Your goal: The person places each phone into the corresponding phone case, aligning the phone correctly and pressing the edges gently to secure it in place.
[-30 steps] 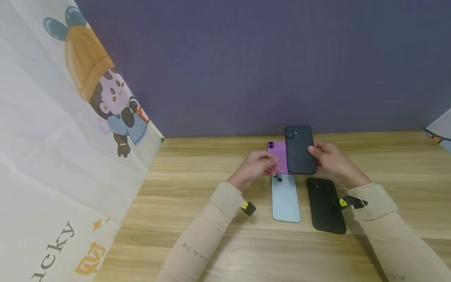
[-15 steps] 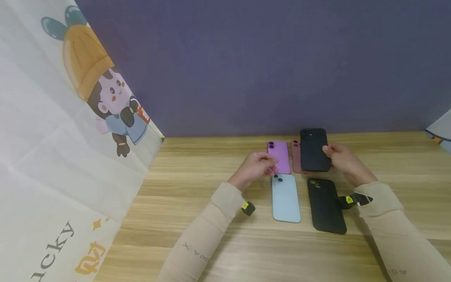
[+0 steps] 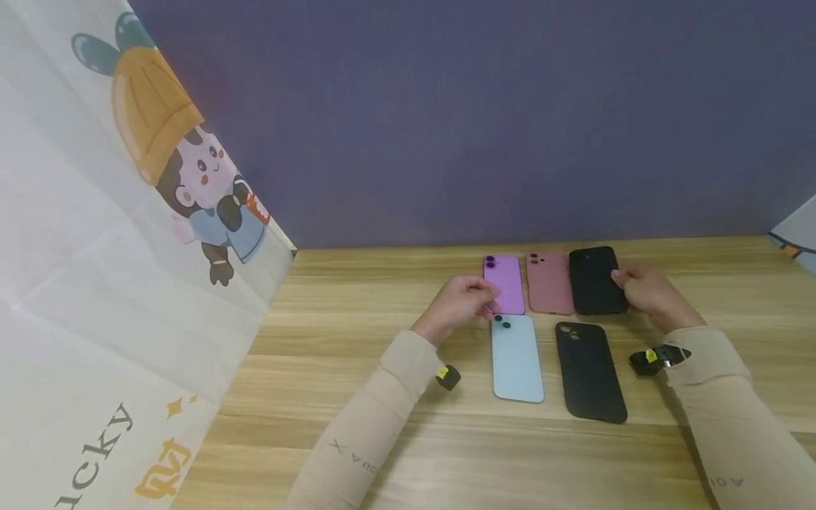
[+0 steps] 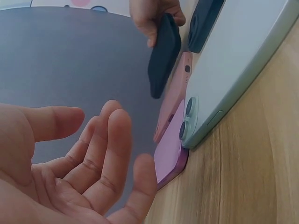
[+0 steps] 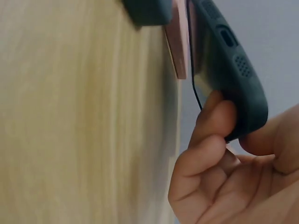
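Observation:
My right hand [image 3: 652, 296] pinches the right edge of a black phone [image 3: 594, 283], thumb on its back, fingers beneath. In the right wrist view the phone [image 5: 240, 77] is tilted above the table, showing a dark glossy face, a port and speaker holes. My left hand [image 3: 460, 303] holds nothing; its fingers are loosely bent beside a purple phone [image 3: 506, 283]. A pink phone [image 3: 550, 285] lies between the purple and black ones. Nearer me are a light blue phone [image 3: 518, 361] and a black phone case [image 3: 589, 375], apart from each other.
The wooden table [image 3: 357, 312] ends at a dark blue-grey wall panel [image 3: 446, 120]. A white cloth printed with a cartoon figure [image 3: 197, 170] hangs along the left side. Black wrist straps with yellow tags sit at both cuffs.
My right hand has carried the black phone rightward and lower, off the purple and pink phones, so the pink one is uncovered. The left hand has stayed almost where it was.

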A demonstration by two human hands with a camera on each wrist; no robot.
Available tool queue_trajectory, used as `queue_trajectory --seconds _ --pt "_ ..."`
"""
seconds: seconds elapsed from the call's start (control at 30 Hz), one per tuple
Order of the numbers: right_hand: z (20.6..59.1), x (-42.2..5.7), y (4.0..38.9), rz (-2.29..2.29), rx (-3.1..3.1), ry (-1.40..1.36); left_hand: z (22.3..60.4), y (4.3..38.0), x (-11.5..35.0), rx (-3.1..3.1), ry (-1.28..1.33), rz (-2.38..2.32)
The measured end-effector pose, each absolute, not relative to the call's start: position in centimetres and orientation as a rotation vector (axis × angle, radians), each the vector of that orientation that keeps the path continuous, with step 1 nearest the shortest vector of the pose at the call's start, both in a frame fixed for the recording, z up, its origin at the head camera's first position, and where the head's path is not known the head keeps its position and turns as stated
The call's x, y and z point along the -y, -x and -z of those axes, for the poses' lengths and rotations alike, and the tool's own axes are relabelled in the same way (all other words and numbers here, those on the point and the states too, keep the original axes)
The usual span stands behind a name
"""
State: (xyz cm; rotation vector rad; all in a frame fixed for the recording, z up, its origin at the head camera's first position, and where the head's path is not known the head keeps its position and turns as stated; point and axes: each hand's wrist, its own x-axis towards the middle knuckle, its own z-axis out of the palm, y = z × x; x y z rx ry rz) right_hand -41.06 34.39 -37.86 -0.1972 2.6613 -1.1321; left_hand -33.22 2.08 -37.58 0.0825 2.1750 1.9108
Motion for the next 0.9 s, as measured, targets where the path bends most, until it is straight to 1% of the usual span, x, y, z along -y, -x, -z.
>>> queue_trajectory --seconds 0.4,0.9 --pt "38.2 -34.9 41.4 0.996 -2.598 0.23 37.7 33.3 -2.0 -2.212 -0.069 -1.895" --pt "38.1 -34.1 40.2 0.907 -2.631 0.233 37.8 32.7 -1.7 -2.285 -0.099 -1.8"
